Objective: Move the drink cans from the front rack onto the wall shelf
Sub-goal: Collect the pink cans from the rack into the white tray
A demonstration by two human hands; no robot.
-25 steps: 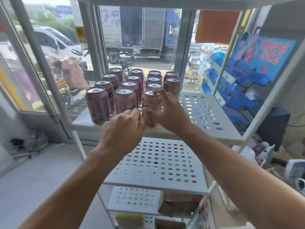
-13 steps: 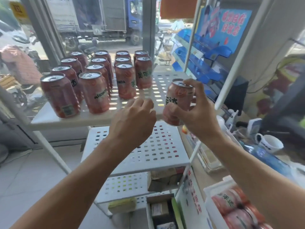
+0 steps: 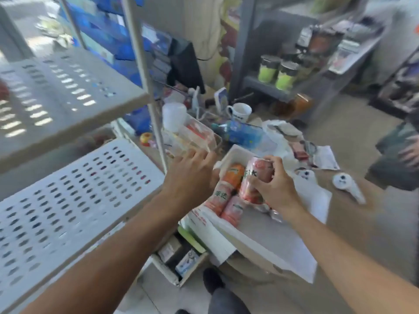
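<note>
My right hand [image 3: 275, 189] grips a pink drink can [image 3: 255, 177] and holds it tilted just above a white tray [image 3: 235, 152] on the counter. Several more pink and orange cans [image 3: 223, 198] lie on their sides in that tray. My left hand [image 3: 192, 175] hovers beside the tray's left edge with its fingers relaxed and nothing in it. The white perforated front rack [image 3: 68, 196] fills the left of the view. Only a blurred red edge of its cans [image 3: 3, 91] shows at the far left.
The counter is cluttered: a white mug [image 3: 240, 112], a blue plastic bag [image 3: 244, 132], a clear box [image 3: 192, 137], papers and two white handheld devices [image 3: 347, 185]. A grey shelf unit [image 3: 272, 87] with green cups stands behind. Boxes sit on the floor below.
The view has swung right from the rack to the counter. My right hand carried the can off the rack and down over the tray; my left hand moved along, empty.
</note>
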